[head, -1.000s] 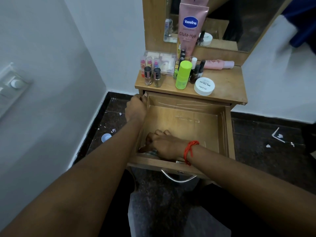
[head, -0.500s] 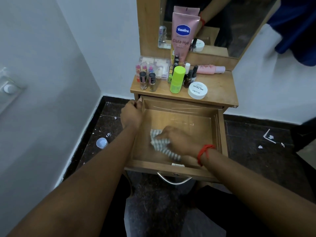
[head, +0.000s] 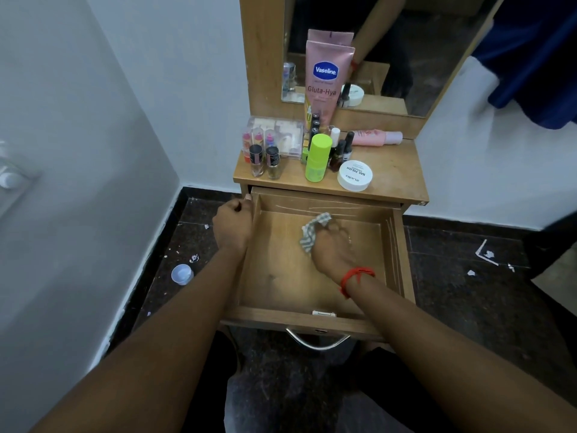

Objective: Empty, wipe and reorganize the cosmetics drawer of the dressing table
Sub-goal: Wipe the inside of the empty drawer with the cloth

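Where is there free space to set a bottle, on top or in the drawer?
The table top is bare right of the white jar, in front of the lying pink tube. The drawer floor is bare left of and nearer than the right hand holding the cloth. The top's left half, around the green bottle, is crowded.

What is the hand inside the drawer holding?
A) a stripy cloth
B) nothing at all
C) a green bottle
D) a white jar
A: the right hand grips a stripy cloth down in the open drawer, while the green bottle and the white jar stand up on the tabletop.
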